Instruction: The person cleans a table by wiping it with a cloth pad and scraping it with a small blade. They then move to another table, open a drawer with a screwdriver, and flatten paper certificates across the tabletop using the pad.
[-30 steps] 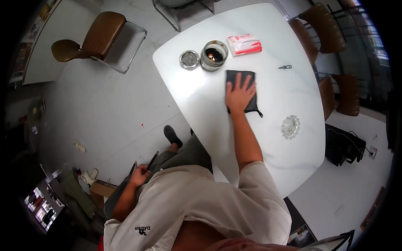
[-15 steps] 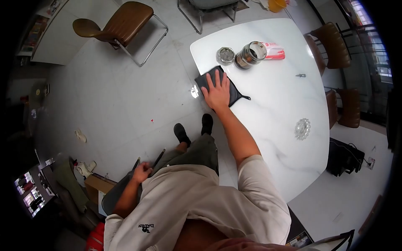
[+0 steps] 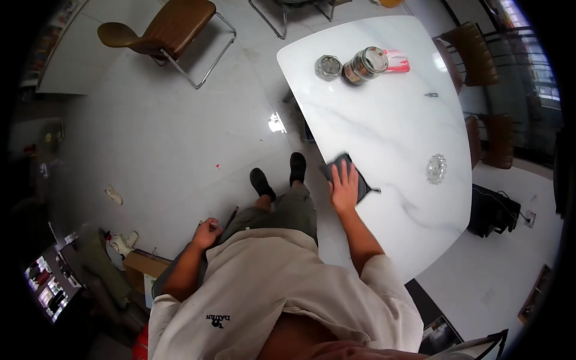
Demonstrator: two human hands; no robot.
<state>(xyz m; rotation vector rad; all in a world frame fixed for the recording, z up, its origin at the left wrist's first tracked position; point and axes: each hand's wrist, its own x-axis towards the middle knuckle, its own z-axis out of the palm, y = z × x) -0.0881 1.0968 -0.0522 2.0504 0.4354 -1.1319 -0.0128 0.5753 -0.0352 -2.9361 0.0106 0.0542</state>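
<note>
My right hand (image 3: 344, 193) lies flat, fingers spread, on a flat dark grey cloth (image 3: 362, 190) with a thin loop at one corner. The cloth rests on the white marble-patterned table (image 3: 408, 138), at its left edge. Low on the left, beside my thigh, my left hand (image 3: 208, 231) is closed with curled fingers. Whether it holds anything is hidden. A dark rod (image 3: 230, 218) shows just beside it.
Far on the table stand a glass jar (image 3: 365, 66), an octagonal glass (image 3: 328, 68) and a red-and-white packet (image 3: 397, 62). A small metal item (image 3: 431, 95) and a glass ashtray (image 3: 436, 169) lie to the right. A brown chair (image 3: 174, 30) stands on the floor.
My right hand has drawn the dark cloth along the table edge towards me and slightly right. My left hand stays closed in about the same place. The view has shifted a little.
</note>
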